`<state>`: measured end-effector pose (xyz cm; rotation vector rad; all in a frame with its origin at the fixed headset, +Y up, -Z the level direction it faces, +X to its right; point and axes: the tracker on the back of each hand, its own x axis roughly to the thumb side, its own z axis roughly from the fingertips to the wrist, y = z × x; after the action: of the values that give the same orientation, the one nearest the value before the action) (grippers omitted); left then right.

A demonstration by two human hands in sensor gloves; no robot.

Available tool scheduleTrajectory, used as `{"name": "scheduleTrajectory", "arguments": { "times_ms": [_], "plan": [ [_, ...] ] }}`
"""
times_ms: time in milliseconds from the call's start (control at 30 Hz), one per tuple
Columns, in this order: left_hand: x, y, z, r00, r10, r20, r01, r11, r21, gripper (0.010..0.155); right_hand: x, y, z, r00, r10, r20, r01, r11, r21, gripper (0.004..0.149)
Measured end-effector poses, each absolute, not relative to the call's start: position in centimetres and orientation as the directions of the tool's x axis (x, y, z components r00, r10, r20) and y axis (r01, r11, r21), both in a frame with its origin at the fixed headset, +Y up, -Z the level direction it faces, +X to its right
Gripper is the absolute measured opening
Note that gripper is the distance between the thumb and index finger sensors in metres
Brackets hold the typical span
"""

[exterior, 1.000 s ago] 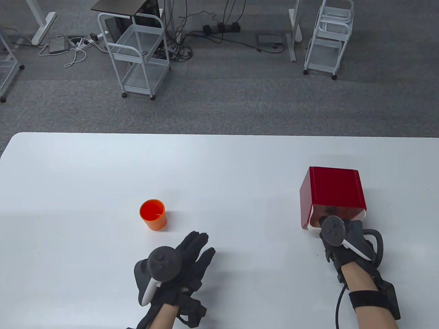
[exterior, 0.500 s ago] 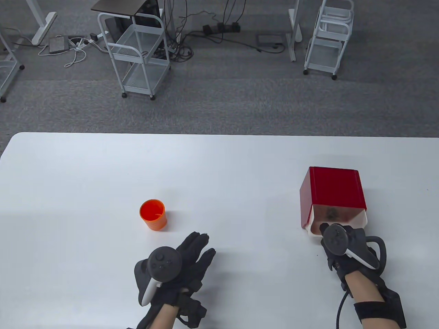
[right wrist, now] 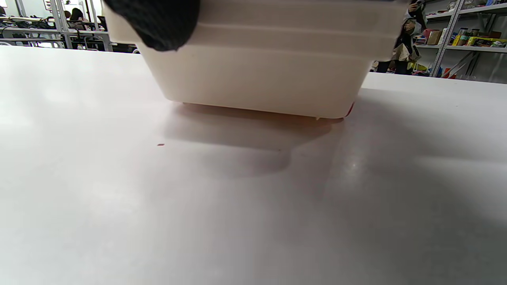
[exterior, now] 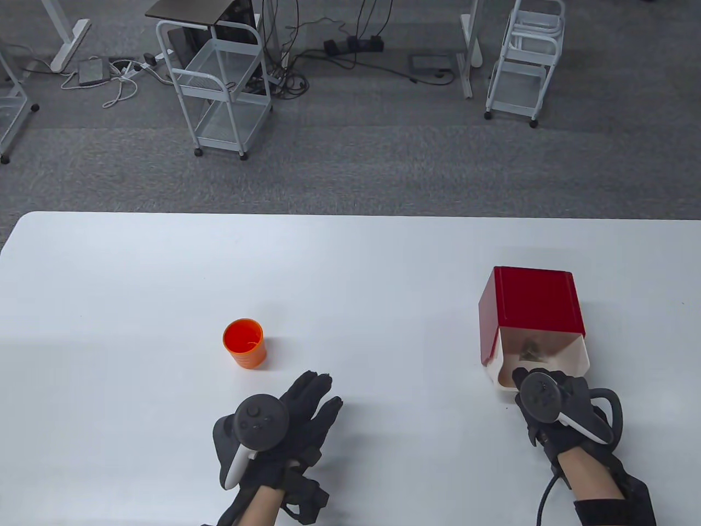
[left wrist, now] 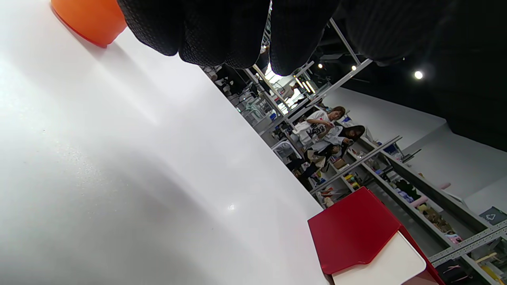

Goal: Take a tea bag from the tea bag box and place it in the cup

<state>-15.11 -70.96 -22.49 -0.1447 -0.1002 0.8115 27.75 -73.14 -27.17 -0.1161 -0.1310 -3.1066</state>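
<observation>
Your white surface carries an orange cup, upright, left of centre, and a red box well apart on the right, its white drawer pulled out toward you with something small and dark inside.

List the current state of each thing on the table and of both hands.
Red tea bag box: white drawer pulled partly out, dark tea bags visible inside.
Orange plastic cup: upright, empty.
Right hand: grips the drawer's front edge.
Left hand: flat on the white table, holding nothing.
</observation>
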Motion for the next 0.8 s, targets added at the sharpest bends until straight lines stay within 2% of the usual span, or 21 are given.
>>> {"name": "scheduleTrajectory", "arguments": {
  "times_ms": [800],
  "plan": [
    [-15.1,-71.0,-22.5,0.689,0.724,0.03,-0.709,0.683,-0.176,0.066,28.0,-72.8,-24.7,-0.992,-0.042,0.118,0.052,-0.995,0.084,0.049]
  ]
}}
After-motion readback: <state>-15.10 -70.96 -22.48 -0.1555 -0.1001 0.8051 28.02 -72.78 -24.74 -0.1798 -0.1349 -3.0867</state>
